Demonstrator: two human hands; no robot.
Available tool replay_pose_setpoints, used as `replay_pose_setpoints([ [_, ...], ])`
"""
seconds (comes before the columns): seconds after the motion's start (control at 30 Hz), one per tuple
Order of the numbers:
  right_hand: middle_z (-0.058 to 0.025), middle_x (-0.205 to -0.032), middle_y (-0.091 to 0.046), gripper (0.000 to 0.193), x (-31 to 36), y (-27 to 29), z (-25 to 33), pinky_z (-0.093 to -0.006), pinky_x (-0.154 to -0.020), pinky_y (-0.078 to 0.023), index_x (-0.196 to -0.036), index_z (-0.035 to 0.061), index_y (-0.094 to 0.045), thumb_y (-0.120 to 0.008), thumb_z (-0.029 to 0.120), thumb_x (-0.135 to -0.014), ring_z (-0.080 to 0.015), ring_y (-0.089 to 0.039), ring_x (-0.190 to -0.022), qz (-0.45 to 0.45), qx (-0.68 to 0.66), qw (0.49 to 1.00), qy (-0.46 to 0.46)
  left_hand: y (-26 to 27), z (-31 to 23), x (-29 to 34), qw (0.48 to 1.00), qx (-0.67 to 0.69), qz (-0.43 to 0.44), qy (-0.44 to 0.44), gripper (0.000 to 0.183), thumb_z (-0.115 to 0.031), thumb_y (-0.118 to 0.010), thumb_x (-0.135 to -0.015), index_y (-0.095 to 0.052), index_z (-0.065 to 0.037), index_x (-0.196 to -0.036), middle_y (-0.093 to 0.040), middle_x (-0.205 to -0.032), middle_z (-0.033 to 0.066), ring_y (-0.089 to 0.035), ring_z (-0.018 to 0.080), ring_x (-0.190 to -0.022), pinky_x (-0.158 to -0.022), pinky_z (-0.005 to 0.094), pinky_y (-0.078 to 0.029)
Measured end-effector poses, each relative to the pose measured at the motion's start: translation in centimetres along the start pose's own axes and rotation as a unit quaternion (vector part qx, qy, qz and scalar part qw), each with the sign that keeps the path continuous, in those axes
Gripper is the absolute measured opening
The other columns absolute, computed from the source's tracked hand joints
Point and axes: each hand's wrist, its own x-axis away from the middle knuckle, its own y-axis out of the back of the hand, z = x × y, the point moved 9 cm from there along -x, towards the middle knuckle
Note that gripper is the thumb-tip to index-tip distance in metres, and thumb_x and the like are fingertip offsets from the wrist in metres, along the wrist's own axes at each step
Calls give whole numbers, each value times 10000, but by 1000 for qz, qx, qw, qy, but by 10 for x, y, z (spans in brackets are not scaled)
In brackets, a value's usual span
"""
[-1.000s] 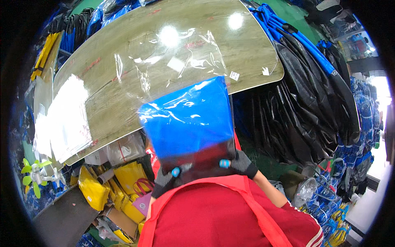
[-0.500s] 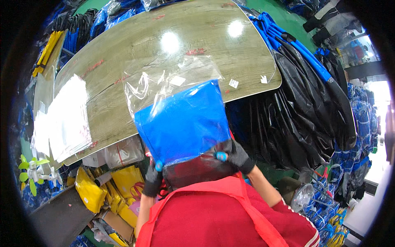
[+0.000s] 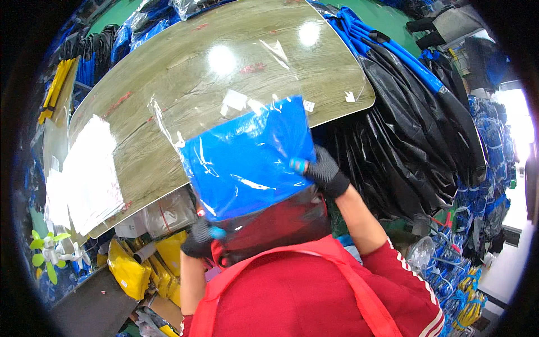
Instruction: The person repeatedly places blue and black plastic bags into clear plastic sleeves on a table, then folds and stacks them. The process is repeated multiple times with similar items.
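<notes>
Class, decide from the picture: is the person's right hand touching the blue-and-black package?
Touching. The head view shows the gloved right hand at the right edge of the blue-and-black package, its thumb lapping over the blue front.

Two gloved hands [image 3: 199, 238] [image 3: 327, 173] on one blue-and-black plastic-wrapped bundle [image 3: 247, 160]! One wood-grain desk [image 3: 168, 67], one white paper stack [image 3: 92, 174], one green-bladed fan [image 3: 49, 253].

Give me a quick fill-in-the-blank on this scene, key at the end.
1. The plastic-wrapped bundle is black at its near end and ____ over the rest.
2. The right hand holds the bundle by its ____ edge.
3. The stack of white sheets lies at the table's ____ end.
4. The small fan at lower left has ____ blades.

Missing words: blue; right; left; green.
</notes>
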Motion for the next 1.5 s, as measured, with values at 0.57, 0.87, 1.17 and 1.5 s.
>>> replay_pose_setpoints([
  [0.57,-106,-1171,-626,707,50,13,-17,-333,-979,-433,-1270,19,-529,-750,464,-767,-209,-584,-1091,-116,67,980,149,5,87,40,995,61,-2,73,840,-199,-801,-709,-345,-57,-1401,-521,-1271,109,-573,249,-1083,-805,371,-561],
  [0.87,-99,-1262,-542,743,4,-10,113,-358,-1030,-388,-1322,49,-436,-828,212,-713,-200,-498,-1188,-93,-159,894,407,-53,-6,-81,977,-193,-11,-93,253,-237,-710,-834,-645,-58,-1001,-672,-970,94,-654,217,-861,-746,376,-541],
  [1.17,-118,-1152,-583,765,2,21,121,-401,-925,-447,-1189,48,-534,-892,361,-589,-294,-585,-1041,-59,158,802,573,-37,-238,-67,526,-719,-39,-452,694,-433,-834,-503,-654,-131,-1101,-664,-903,109,-647,325,-819,-738,421,-497],
  [1.5,-74,-1164,-608,315,-31,70,96,-350,-923,-478,-1176,36,-561,-599,208,-915,-209,-585,-1041,-133,-206,845,475,-167,-146,-95,759,-493,36,-423,521,-406,-615,-869,-500,-65,-1247,-549,-1175,172,-518,347,-1100,-973,439,-383],
])
